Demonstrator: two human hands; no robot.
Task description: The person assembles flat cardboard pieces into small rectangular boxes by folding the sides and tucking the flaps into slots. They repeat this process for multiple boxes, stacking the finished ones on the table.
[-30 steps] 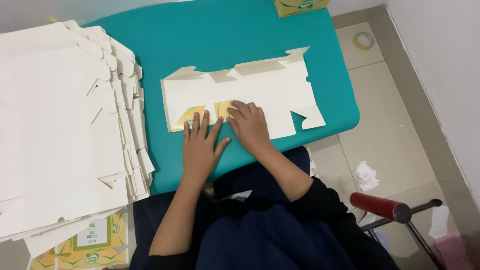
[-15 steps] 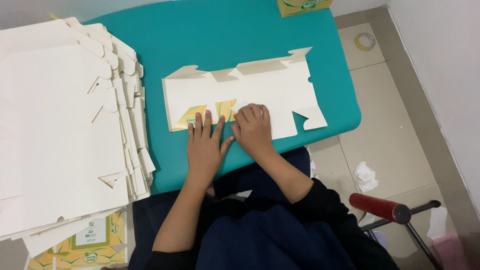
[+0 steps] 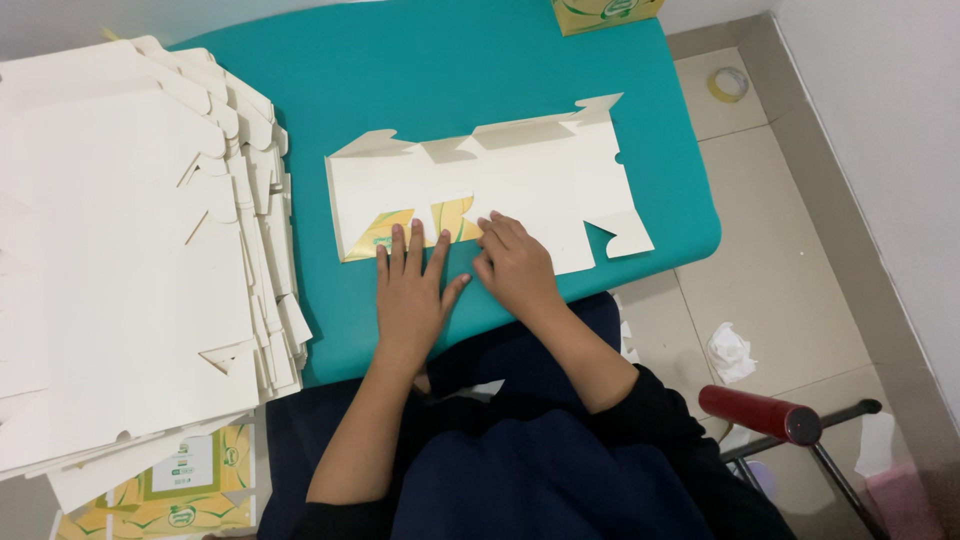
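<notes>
A flat die-cut carton blank (image 3: 520, 180), cream on its upper face, lies across the teal table (image 3: 450, 70). Its near flaps are folded up, showing yellow and green print. My left hand (image 3: 413, 290) lies flat with fingers spread, its fingertips pressing the folded printed flap at the blank's near left. My right hand (image 3: 515, 265) rests beside it with fingers curled, pressing the blank's near edge at the fold. Neither hand grips anything.
A tall stack of the same cream carton blanks (image 3: 120, 250) fills the left side, over printed ones (image 3: 180, 490). A printed box (image 3: 600, 12) stands at the table's far edge. On the tiled floor: a tape roll (image 3: 728, 83), crumpled tissue (image 3: 732, 352), a red-handled metal frame (image 3: 770, 418).
Both hands have slid a little to the right along the blank's near edge, pressing the fold; more of the printed flap shows to their left.
</notes>
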